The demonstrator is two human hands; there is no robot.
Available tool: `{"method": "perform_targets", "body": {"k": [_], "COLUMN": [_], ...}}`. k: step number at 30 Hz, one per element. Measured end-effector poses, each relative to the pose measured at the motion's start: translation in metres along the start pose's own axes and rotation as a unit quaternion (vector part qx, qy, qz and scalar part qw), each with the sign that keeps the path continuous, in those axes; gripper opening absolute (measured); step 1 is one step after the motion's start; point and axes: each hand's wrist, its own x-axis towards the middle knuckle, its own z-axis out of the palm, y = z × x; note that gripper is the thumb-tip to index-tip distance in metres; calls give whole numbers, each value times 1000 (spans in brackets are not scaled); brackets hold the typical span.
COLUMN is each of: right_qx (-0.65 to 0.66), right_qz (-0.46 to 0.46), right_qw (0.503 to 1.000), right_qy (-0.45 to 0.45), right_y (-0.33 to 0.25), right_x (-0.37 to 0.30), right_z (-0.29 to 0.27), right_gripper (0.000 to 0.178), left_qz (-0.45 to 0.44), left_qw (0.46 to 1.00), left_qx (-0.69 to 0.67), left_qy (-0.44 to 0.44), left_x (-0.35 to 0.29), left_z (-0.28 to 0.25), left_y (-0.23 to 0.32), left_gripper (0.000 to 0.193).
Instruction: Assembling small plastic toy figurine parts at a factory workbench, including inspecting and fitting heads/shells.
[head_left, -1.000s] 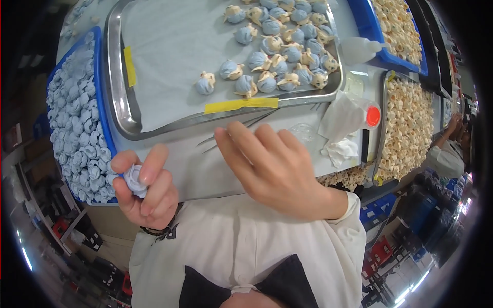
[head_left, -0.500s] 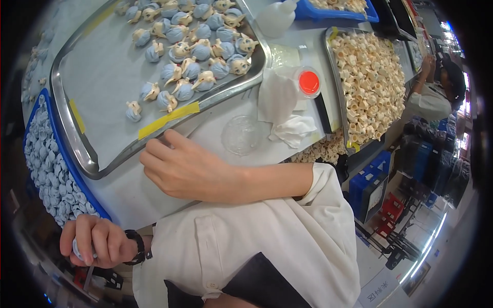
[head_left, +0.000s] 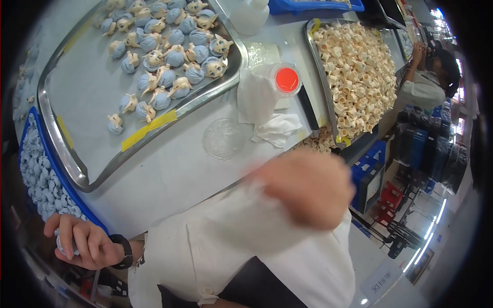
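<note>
My left hand [head_left: 88, 242], with a dark band at its wrist, is closed around a small blue-grey hair piece [head_left: 61, 246] beside the blue bin's near corner. Fingers cover much of that piece. Smeared by motion, my right hand [head_left: 308, 190] is over the lap, near the table's front edge; its fingers cannot be made out. On the paper-lined metal tray [head_left: 97, 174] lie several doll heads [head_left: 174, 55] with blue-grey hair, pale faces and pointed ears. The blue bin [head_left: 72, 192] at the left holds many loose blue-grey hair pieces [head_left: 43, 177].
A second metal tray [head_left: 324, 92] at the right is heaped with cream face parts [head_left: 357, 77]. Between the trays are a red-lidded jar [head_left: 287, 80], white tissue [head_left: 277, 131], a clear round dish [head_left: 224, 138] and a white bottle [head_left: 250, 18]. A co-worker [head_left: 429, 77] sits far right.
My right hand has left the tray's front edge and swung right and toward me. The left hand still holds the hair piece. The whole view has shifted slightly.
</note>
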Motion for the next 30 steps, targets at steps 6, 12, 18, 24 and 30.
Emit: {"method": "perform_targets", "body": {"k": [6, 12, 18, 24, 30], "right_qx": [-258, -249, -236, -230, -229], "right_qz": [269, 226, 210, 183, 191], "right_qw": [926, 942, 948, 954, 953], "right_qy": [54, -4, -50, -56, -57], "right_y": [4, 24, 31, 38, 36], "right_x": [-16, -16, -12, -12, -10], "right_z": [-48, -47, -53, -53, -54], "right_gripper": [31, 34, 31, 30, 29], "left_qz": [-128, -150, -154, -147, -154], "left_qw": [991, 987, 985, 985, 984], "left_qx": [-28, 26, 18, 20, 24], "left_qy": [35, 50, 68, 85, 88], "left_x": [15, 18, 23, 26, 27], "left_z": [-13, -14, -15, -13, -14], "left_y": [-34, -32, -41, -44, -45], "left_gripper": [22, 23, 22, 22, 22]}}
